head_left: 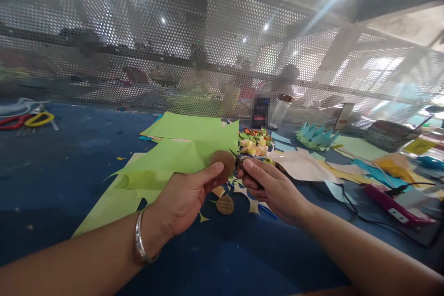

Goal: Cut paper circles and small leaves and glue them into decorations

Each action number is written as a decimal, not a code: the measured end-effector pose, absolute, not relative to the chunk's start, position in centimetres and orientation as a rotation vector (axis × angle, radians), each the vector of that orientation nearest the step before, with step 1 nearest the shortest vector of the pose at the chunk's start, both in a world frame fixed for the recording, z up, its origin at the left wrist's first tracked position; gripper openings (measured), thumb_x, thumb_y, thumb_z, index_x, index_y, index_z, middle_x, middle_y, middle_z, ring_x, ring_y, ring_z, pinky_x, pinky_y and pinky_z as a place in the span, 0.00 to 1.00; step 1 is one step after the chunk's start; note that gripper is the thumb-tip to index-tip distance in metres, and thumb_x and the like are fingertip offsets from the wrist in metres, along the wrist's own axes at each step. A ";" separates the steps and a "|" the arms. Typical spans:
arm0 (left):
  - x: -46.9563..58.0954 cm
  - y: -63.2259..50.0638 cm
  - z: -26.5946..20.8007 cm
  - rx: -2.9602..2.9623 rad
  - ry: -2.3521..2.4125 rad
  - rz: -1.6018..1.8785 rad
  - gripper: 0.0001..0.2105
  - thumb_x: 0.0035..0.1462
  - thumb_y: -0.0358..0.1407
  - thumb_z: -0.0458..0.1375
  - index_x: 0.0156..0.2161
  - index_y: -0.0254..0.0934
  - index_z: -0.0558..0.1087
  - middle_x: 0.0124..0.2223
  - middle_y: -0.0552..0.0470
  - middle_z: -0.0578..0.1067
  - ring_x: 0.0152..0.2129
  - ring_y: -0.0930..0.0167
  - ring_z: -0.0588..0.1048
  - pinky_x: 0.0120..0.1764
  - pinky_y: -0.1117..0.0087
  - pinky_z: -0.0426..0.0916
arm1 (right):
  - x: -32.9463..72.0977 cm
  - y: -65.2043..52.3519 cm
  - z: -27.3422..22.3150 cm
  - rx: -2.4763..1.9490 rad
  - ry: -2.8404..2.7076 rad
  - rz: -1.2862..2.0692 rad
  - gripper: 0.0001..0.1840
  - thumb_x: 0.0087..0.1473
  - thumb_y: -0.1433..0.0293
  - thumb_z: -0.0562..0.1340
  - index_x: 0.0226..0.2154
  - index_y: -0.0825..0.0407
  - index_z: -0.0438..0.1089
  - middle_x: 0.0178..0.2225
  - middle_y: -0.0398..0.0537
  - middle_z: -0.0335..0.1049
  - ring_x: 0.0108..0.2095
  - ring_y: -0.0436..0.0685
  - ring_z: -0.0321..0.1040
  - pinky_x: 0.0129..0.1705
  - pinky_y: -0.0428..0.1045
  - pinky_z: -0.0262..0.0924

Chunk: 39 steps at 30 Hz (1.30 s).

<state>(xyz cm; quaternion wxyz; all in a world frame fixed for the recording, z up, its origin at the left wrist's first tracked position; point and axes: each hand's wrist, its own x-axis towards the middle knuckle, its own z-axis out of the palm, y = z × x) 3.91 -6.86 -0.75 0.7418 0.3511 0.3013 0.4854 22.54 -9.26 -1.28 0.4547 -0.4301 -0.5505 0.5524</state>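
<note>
My left hand (187,194) is closed on a round brown disc (225,163), thumb on its face. A light green paper sheet (166,159) reaches up to the disc from the left; whether it is pinched along with it I cannot tell. Small scissors (237,158) are gripped in my right hand (268,185), their blades pointing up beside the disc's right edge. My fingers hide most of the handles. Below the hands, a second round brown piece (225,205) lies on the blue table (194,259) among paper offcuts (244,188).
Behind the hands are green sheets (194,125) and a pile of small coloured paper pieces (255,143). Red scissors (15,121) and yellow scissors (40,119) lie far left. On the right are a magenta power strip (398,208) and cables. A perforated metal screen (173,51) closes the back.
</note>
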 end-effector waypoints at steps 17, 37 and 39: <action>3.9 -6.7 -1.3 0.751 0.754 1.085 0.05 0.51 0.30 0.70 0.35 0.32 0.84 0.42 0.44 0.83 0.39 0.67 0.80 0.46 0.68 0.74 | 22.2 -9.4 -1.3 -1.296 -1.648 0.493 0.18 0.54 0.60 0.68 0.41 0.49 0.64 0.23 0.35 0.55 0.22 0.48 0.51 0.25 0.47 0.48; 4.5 -7.6 -0.8 0.793 0.682 1.048 0.06 0.49 0.27 0.68 0.35 0.31 0.83 0.40 0.45 0.83 0.34 0.70 0.78 0.39 0.71 0.75 | 21.9 -9.2 -1.7 -1.332 -1.816 0.479 0.24 0.52 0.60 0.71 0.49 0.48 0.66 0.21 0.32 0.49 0.21 0.49 0.51 0.25 0.48 0.46; 4.5 -7.6 -0.7 0.798 0.671 1.055 0.07 0.47 0.26 0.69 0.35 0.31 0.83 0.39 0.45 0.83 0.34 0.69 0.79 0.38 0.71 0.75 | 22.0 -9.3 -1.6 -1.311 -1.819 0.469 0.25 0.52 0.59 0.71 0.50 0.47 0.66 0.21 0.31 0.49 0.21 0.49 0.50 0.25 0.47 0.46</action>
